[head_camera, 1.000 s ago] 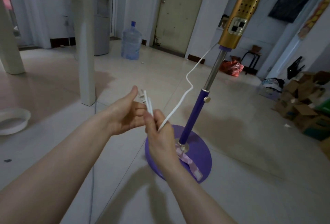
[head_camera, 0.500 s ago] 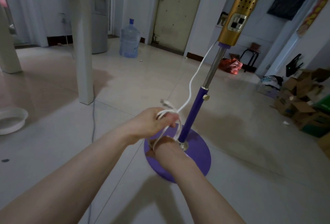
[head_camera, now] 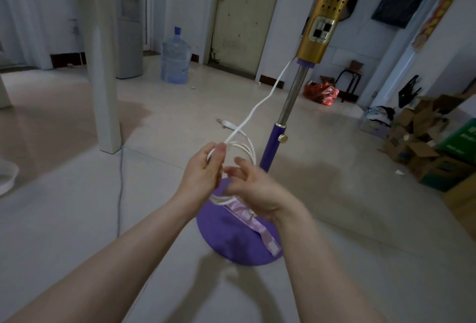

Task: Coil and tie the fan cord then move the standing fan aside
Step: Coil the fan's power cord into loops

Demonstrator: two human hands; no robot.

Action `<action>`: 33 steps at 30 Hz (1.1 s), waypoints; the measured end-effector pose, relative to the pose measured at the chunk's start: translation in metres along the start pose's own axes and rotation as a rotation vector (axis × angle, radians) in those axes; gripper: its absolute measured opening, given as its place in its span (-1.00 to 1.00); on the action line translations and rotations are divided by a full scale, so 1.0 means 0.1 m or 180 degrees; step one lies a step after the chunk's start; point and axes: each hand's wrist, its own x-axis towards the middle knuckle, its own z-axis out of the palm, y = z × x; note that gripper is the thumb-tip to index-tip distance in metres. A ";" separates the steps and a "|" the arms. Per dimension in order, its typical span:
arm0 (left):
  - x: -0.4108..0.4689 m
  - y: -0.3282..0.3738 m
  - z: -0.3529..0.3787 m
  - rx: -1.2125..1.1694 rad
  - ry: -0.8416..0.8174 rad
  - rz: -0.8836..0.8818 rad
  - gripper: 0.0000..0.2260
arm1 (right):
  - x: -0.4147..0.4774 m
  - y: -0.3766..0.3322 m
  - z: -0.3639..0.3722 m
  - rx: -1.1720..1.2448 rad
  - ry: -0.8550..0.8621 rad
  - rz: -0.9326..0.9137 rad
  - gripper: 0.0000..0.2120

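The standing fan has a gold control column [head_camera: 325, 13], a steel and purple pole [head_camera: 273, 146] and a round purple base [head_camera: 226, 240] on the floor. Its white cord [head_camera: 260, 105] runs from under the gold column down to my hands. My left hand [head_camera: 203, 170] pinches several coiled loops of the cord; the plug [head_camera: 226, 123] sticks out above them. My right hand [head_camera: 253, 191] sits just right of the coil with fingers spread, a pale purple ribbon [head_camera: 260, 230] trailing from under its palm over the base. The fan head is out of frame.
A white table leg [head_camera: 105, 78] stands to the left, a grey cable [head_camera: 119, 194] on the floor beside it. A water bottle [head_camera: 176, 58] and dispenser [head_camera: 130, 21] stand at the back. Cardboard boxes [head_camera: 422, 152] pile up at right, a stool [head_camera: 351, 80] and red bag [head_camera: 322, 92] behind the fan.
The hands went from pinching the cord near the plug to holding several loops. My right hand has come out from under the left and spread its fingers beside the coil.
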 end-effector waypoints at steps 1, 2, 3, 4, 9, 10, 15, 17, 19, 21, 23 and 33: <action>0.02 -0.01 -0.02 -0.0149 -0.0014 -0.0006 -0.72 | -0.01 -0.05 -0.06 0.1120 -0.0089 0.0010 -0.28; 0.03 -0.01 -0.02 -0.0238 -0.0085 0.0017 -0.72 | -0.03 -0.10 -0.12 0.1976 -0.0157 0.0015 -0.36; 0.03 -0.02 0.00 -0.0248 -0.0195 0.0082 -0.71 | -0.05 -0.15 -0.15 0.2555 -0.0226 0.0078 -0.40; 0.02 -0.02 0.03 -0.0186 -0.0342 0.0191 -0.71 | -0.06 -0.20 -0.15 0.2957 -0.0228 0.0116 -0.31; -0.11 -0.16 0.19 0.0750 -0.0784 0.0856 -0.80 | -0.10 -0.51 -0.18 0.3610 0.0226 0.0021 -0.14; -0.12 -0.18 0.22 0.1056 -0.0803 0.0998 -0.81 | -0.08 -0.55 -0.19 0.3408 0.0393 -0.0058 -0.30; 0.05 -0.20 0.16 0.2544 -0.0843 0.2093 -0.82 | 0.04 -0.56 -0.16 0.2613 0.0906 -0.0191 -0.88; 0.13 -0.19 0.04 0.2922 -0.1235 0.1917 -0.62 | 0.06 -0.50 -0.23 0.2476 0.0747 -0.0442 -0.91; 0.20 -0.04 -0.07 0.2283 -0.1430 0.0757 -0.43 | 0.07 -0.45 -0.31 0.1836 0.0730 -0.0732 -0.87; 0.33 0.18 -0.07 0.0980 -0.0955 -0.0365 -0.61 | 0.07 -0.40 -0.40 0.0706 0.0855 -0.1018 -0.87; 0.50 0.42 0.09 0.0376 -0.0810 -0.1002 -0.79 | 0.09 -0.37 -0.47 -0.0260 0.0866 -0.1223 -0.86; 1.20 0.92 0.98 -0.0411 -0.0442 -0.2454 -0.70 | 0.11 -0.30 -0.97 -0.3141 0.0733 -0.2030 -0.89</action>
